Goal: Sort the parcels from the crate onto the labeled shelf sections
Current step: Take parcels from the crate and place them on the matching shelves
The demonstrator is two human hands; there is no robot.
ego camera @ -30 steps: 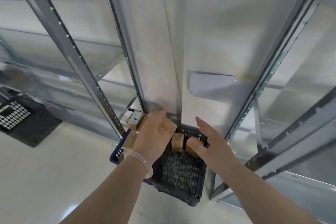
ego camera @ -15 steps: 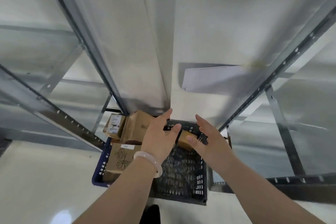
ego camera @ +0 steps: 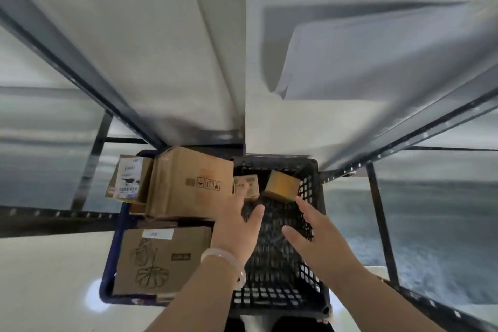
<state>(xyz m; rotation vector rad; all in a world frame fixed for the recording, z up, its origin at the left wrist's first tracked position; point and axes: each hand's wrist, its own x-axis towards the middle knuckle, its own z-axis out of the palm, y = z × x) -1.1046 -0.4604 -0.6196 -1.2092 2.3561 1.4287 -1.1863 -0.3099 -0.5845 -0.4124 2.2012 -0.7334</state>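
A black mesh crate (ego camera: 275, 296) stands on the floor at the foot of the metal shelving (ego camera: 425, 135), with a dark blue crate (ego camera: 106, 288) against its left side. Two small cardboard parcels lie at the black crate's far end: a pale printed one (ego camera: 248, 186) and a tilted yellowish one (ego camera: 281, 186) near the right wall. The blue crate holds a large carton (ego camera: 188, 183) with handling symbols, a small labelled box (ego camera: 129, 179) on the carton's left, and a flat pumpkin-printed carton (ego camera: 161, 259) nearest.

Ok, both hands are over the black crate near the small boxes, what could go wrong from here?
The left hand is beside the large box perched high in the blue crate; a nudge could tip it. The two small parcels lie loose at the black crate's far wall, so a hand might push one away.
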